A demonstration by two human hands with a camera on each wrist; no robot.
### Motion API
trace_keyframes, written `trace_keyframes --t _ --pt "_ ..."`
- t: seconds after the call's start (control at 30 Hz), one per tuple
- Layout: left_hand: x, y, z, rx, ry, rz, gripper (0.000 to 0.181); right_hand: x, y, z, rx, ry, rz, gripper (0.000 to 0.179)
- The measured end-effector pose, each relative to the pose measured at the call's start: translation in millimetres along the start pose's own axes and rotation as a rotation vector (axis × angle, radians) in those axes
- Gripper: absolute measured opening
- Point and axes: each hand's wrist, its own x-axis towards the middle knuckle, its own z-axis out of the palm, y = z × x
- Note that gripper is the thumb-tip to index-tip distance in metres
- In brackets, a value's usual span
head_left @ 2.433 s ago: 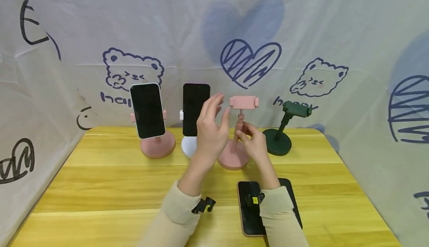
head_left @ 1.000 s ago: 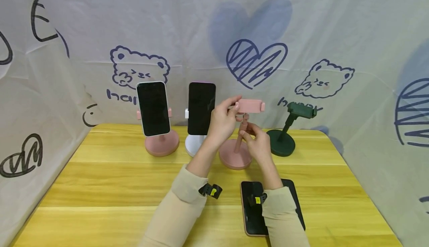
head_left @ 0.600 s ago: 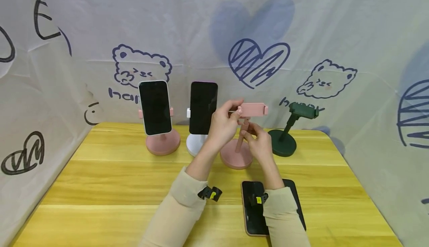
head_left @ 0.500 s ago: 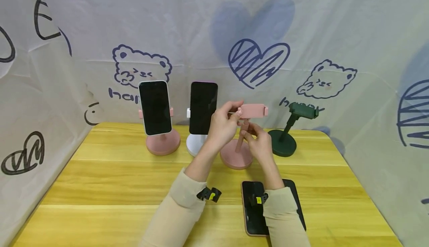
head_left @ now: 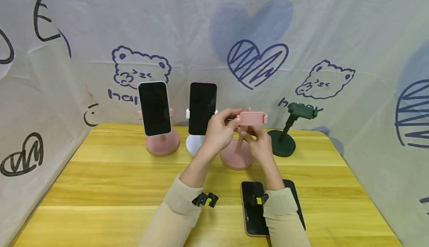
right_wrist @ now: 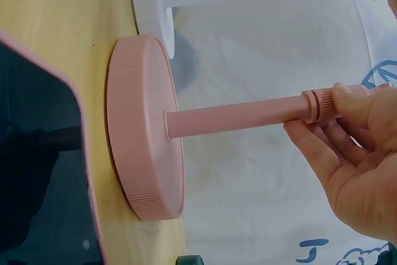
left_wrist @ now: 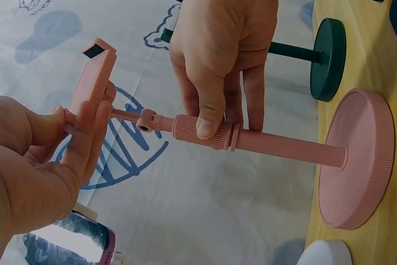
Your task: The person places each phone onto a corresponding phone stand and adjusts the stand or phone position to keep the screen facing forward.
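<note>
A pink phone stand [head_left: 231,157] with a round base stands on the wooden table, slightly right of centre. Its horizontal clamp [head_left: 252,118] is at the top of the stem. My left hand [head_left: 218,132] pinches the clamp's left end between thumb and fingers. Lower down, my right hand [head_left: 261,144] grips the stem. In the left wrist view, the right thumb presses the ribbed collar [left_wrist: 186,130], and a thin jointed rod leads from there to the clamp. The right wrist view shows the right fingers at the same collar [right_wrist: 325,105], with the base [right_wrist: 142,128] standing on the table.
To the left, another pink stand [head_left: 162,144] and a white stand [head_left: 192,145] each hold an upright phone. A dark green stand [head_left: 282,144] is at the right. One phone [head_left: 253,217] and another dark flat device [head_left: 295,202] lie beneath the right forearm.
My left hand came from beside the stand and took hold of the clamp's left end. The clamp has come down lower towards the right hand, which stays on the stem.
</note>
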Motion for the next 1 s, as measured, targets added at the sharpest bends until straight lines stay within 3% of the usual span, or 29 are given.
trace_keyframes --t 0.27,0.47,0.6,0.83,1.0 --pt "4.3 2.9 -3.8 0.09 -0.041 0.045 0.028 2.1 2 0 0.008 -0.005 0.002 0.033" --pt "9.2 7.3 -10.3 0.087 -0.115 0.004 0.029 2.6 2 1 0.02 -0.001 0.018 0.03" --pt "11.6 9.2 -13.0 0.114 -0.133 0.01 0.029 3.1 1 1 0.013 0.002 0.013 0.029" --pt "8.9 4.7 -12.9 0.052 -0.132 0.009 0.03 1.2 -3 -5 -0.027 -0.053 0.025 0.035" --pt "9.0 3.7 -12.0 0.042 -0.132 0.011 0.03 -3.0 -3 -12 -0.042 -0.115 -0.041 0.04"
